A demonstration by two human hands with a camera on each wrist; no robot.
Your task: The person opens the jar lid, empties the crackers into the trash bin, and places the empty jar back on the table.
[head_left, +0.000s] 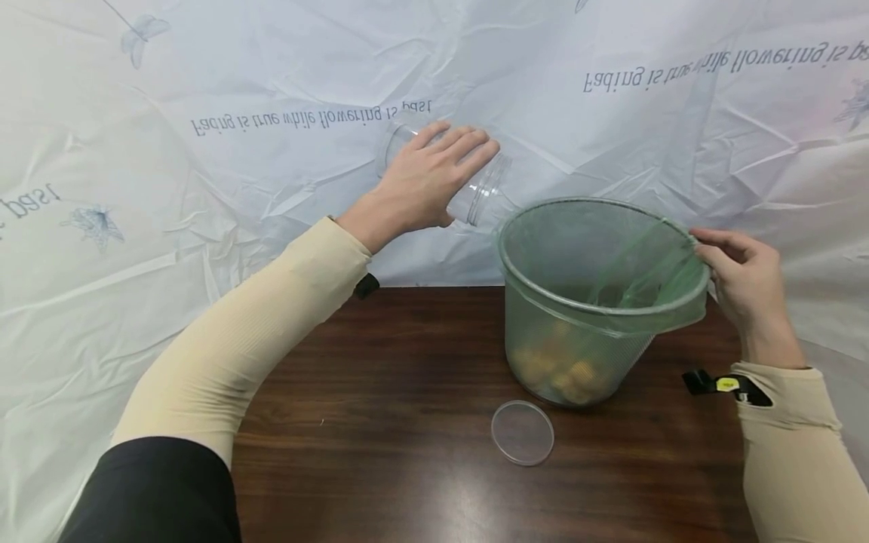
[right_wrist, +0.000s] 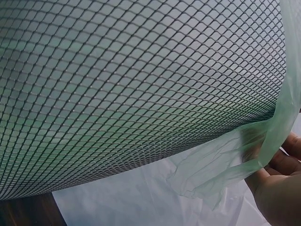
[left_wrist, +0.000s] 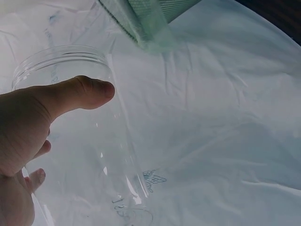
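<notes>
My left hand point(head_left: 434, 173) grips a clear plastic jar point(head_left: 483, 197), held tilted in the air with its open mouth toward a wire mesh bin point(head_left: 577, 332). In the left wrist view my thumb point(left_wrist: 77, 94) lies across the jar point(left_wrist: 80, 155), which looks empty. A green bag liner point(head_left: 668, 313) is folded over the bin's rim. My right hand point(head_left: 729, 260) pinches the liner at the right side of the rim; in the right wrist view its fingers point(right_wrist: 277, 176) hold the liner's edge point(right_wrist: 221, 162) beside the mesh wall point(right_wrist: 141, 94). Yellowish lumps point(head_left: 563, 373) lie in the bin's bottom.
The jar's clear round lid point(head_left: 522, 432) lies flat on the dark wooden table point(head_left: 380, 422), just in front of the bin. A crinkled white plastic sheet point(head_left: 204, 151) with printed words covers the far part and both sides of the table.
</notes>
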